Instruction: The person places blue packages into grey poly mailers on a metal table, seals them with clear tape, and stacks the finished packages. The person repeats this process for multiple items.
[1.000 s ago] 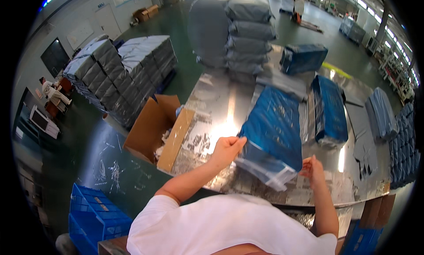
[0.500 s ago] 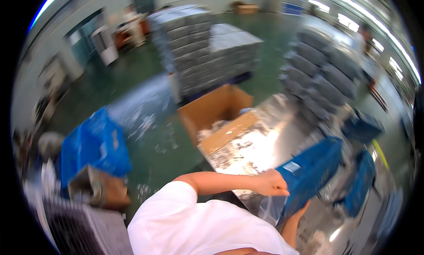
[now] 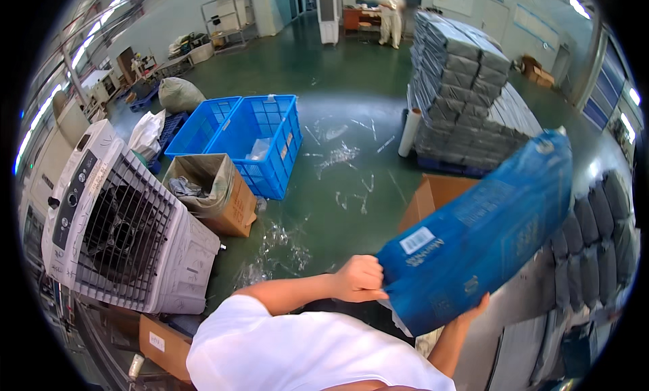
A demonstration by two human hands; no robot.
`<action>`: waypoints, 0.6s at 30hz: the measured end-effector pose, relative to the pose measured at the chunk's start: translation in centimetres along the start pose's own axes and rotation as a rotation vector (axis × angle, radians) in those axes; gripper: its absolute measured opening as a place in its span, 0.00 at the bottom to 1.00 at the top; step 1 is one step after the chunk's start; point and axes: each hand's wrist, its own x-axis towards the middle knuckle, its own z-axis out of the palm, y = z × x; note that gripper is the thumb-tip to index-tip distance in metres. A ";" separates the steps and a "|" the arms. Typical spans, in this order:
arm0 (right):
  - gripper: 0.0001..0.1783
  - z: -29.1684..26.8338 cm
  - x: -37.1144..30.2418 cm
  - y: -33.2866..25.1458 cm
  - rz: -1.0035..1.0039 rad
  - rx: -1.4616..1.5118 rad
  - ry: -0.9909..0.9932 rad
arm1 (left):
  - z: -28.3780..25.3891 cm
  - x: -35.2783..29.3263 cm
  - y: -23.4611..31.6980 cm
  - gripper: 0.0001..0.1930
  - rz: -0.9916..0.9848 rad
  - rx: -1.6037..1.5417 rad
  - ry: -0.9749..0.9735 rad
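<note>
Blue package: held up in front of the torso; lower part covers some of the metal table [image 3: 517, 303] from this view. 1 in the hands [image 3: 476, 225].
Long axis: diagonal, near end lower left at the left hand, far end upper right, overlapping the grey stack [image 3: 453, 86] in view. Real gap to stack: can't tell.
Label: 1 white sticker [image 3: 417, 240] on the face, toward the near end.
Left hand [image 3: 360, 279]: fist clenched on the package's near end.
Right hand [image 3: 471, 311]: under the lower edge, touching; most fingers hidden, can't tell if gripping or just propping.
Edges: package cuts across an open cardboard box [image 3: 433, 193] behind it; grey bundles [image 3: 588, 256] to the right.
Room: green floor [image 3: 355, 222] runs between crates and grey stack, clear plastic scraps on it.
Crates: 2 blue [image 3: 274, 154], side by side.
Lined carton: 1 [image 3: 233, 205], beside the crates, stuff inside.
Air cooler: 1 nearby [image 3: 128, 222], left, grille showing.
Roll: 1 white, upright [image 3: 410, 132], just beside the stack.
Co-worker: 1 standing at the back [image 3: 391, 19].
</note>
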 end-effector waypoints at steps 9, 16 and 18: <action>0.30 18.2 13.5 23.0 0.262 -0.170 -0.259 | -19.8 -12.5 -8.7 0.23 -0.550 0.183 0.692; 0.25 26.6 21.1 41.7 0.714 -0.230 -0.439 | -32.2 -18.2 -23.6 0.50 -1.278 -0.617 0.686; 0.24 27.6 23.5 46.8 0.798 -0.276 -0.391 | -34.9 -19.3 -26.9 0.51 -1.436 -0.537 0.713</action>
